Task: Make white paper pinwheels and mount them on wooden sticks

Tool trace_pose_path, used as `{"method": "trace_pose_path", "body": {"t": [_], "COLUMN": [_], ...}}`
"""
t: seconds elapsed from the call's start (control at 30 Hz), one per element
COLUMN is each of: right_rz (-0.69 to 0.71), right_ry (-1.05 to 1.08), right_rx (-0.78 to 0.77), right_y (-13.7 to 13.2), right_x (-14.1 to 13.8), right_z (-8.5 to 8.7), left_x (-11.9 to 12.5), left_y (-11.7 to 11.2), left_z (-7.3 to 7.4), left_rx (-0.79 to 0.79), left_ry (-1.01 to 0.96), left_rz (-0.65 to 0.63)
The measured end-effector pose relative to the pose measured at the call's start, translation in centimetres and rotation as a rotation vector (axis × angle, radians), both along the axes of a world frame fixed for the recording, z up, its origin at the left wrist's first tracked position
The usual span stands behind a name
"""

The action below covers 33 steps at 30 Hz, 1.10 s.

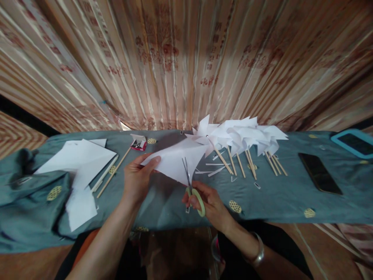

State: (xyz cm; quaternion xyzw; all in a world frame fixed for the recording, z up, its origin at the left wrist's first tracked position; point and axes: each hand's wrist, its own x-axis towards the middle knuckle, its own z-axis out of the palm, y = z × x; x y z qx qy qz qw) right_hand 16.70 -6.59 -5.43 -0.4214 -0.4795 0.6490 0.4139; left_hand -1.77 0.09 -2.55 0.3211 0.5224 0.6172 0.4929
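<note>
My left hand (139,178) pinches the left corner of a sheet of white paper (171,157), thumb on top, holding it above the cloth-covered table. In my right hand (208,200) is a pair of scissors (196,196) with pale green handles, fingers through the loops. Their blades stand slightly apart and overlap the paper near its lower right edge; whether they are cutting it I cannot tell. Just behind the paper lie several white paper pinwheels (236,134) in an overlapping row, their wooden sticks (239,165) pointing toward me.
More white paper (90,159) lies at the left beside a pen (105,173) and a loose wooden stick (114,171). A small red box (138,142) of metal bits stands behind them. Paper strips (215,170) are scattered mid-table. A phone (319,173) and a blue-framed device (354,142) lie right.
</note>
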Motion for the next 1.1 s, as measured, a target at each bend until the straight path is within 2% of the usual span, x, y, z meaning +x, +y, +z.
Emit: {"method": "trace_pose_path", "body": {"t": [0.23,0.53,0.83,1.1], "right_rz": [0.022,0.074,0.015,-0.024], "right_ry": [0.041,0.079,0.077,-0.009], "right_rx": [-0.057,-0.099,-0.031,0.019], "right_y": [-0.4,-0.7,-0.3,0.1], "right_x": [-0.3,-0.5,-0.3,0.0], "right_z": [-0.8,-0.7,-0.5,0.1], "left_x": [-0.2,-0.6,0.2,0.6], "left_y": [0.2,0.6,0.1,-0.3], "left_z": [0.8,0.7,0.6,-0.4], "left_rx": [0.005,0.039,-0.01,-0.044], "left_ry": [-0.106,-0.112,-0.119,-0.106], "left_rz": [0.01,0.024,-0.003,-0.049]}}
